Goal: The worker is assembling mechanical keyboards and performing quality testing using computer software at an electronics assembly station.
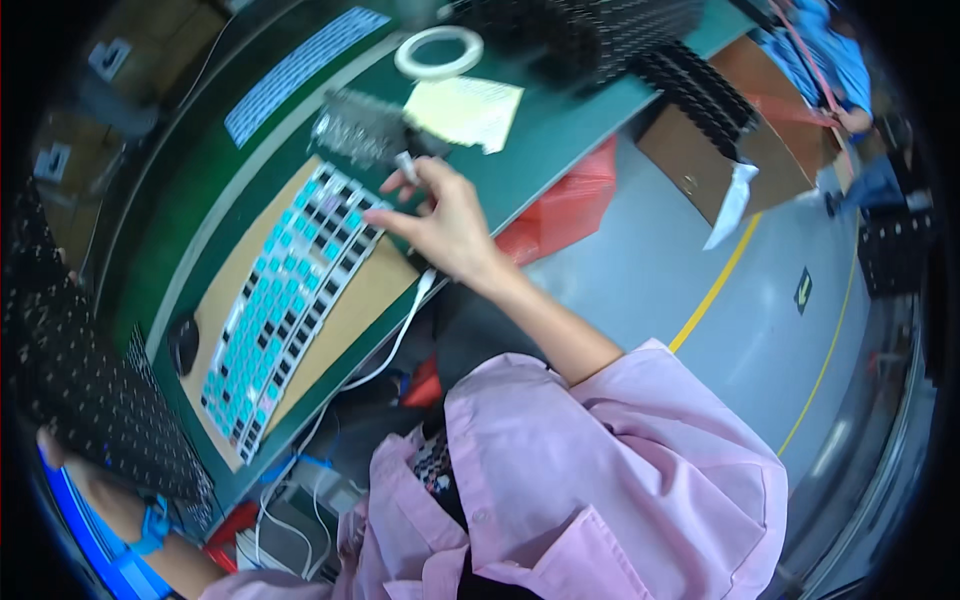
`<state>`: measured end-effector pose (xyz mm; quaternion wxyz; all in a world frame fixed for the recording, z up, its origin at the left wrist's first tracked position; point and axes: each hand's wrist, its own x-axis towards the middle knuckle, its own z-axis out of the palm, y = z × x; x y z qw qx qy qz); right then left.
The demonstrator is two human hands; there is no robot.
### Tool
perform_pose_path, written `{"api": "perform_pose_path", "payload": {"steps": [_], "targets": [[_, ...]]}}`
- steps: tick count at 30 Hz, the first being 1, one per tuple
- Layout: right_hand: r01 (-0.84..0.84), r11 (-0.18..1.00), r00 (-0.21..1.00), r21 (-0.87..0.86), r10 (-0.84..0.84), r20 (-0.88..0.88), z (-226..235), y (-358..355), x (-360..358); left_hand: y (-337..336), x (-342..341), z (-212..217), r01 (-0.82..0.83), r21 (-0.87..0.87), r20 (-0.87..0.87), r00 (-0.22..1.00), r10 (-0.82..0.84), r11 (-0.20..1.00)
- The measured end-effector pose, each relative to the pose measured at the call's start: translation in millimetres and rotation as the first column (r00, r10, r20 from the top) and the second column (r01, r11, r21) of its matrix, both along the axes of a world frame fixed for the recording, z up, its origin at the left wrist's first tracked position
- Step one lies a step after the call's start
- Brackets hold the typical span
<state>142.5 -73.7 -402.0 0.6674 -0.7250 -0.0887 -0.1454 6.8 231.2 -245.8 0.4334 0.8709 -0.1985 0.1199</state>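
Note:
On a brown board point(340, 310) rests a keyboard point(280, 300) with a white frame and turquoise and black keys, lying at a slant. My right hand point(445, 222) hovers at its upper right end, thumb and fingers apart. The thumb tip is close to the keys or touching them. A small white thing point(405, 165), blurred, shows at a fingertip; I cannot tell what it is. My left hand point(85, 485), with a blue strap at the wrist, is at the far lower left, beside a black perforated panel point(90, 390) and a blue object point(75, 530). Its fingers are mostly hidden.
Beyond the keyboard lie a blurred clear-looking pack point(360, 130), yellow paper point(465, 112), a tape roll point(438, 52) and a printed strip point(300, 72). A dark mouse point(184, 345) and white cable point(400, 330) lie nearby. An open carton point(700, 150) and another person point(820, 60) are at the right.

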Motion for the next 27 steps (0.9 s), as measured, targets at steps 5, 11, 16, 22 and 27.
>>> {"api": "perform_pose_path", "payload": {"steps": [5, 11, 16, 22, 27], "targets": [[-0.429, 0.849, 0.894, 0.309, 0.353, 0.275, 22.0, 8.9, -39.0, 9.7, -11.3, -15.4, -0.04, -0.377, -0.144, 0.989, -0.016, 0.926], [-0.207, 0.626, 0.973, 0.752, 0.211, 0.092, 11.2, -50.2, -82.8, -243.2, 175.9, 13.5, 0.634, -0.748, 0.104, 0.405, -0.908, 0.197], [0.036, 0.569, 0.999, 0.821, -0.015, -0.034, 6.1, -81.3, -90.1, -333.2, 171.5, 15.1, 0.18, -0.635, -0.424, 0.731, -0.534, 0.751], [0.175, 0.453, 0.974, 0.874, -0.207, -0.088, -3.8, -139.5, -52.3, -352.4, 187.4, -28.6, 0.459, -0.271, -0.353, 0.77, -0.531, 0.846], [0.245, 0.434, 0.968, 0.867, -0.16, -0.194, -27.1, -156.3, -45.5, -402.7, 211.4, -31.0, 0.524, -0.064, -0.019, 0.85, -0.526, 0.849]]}}
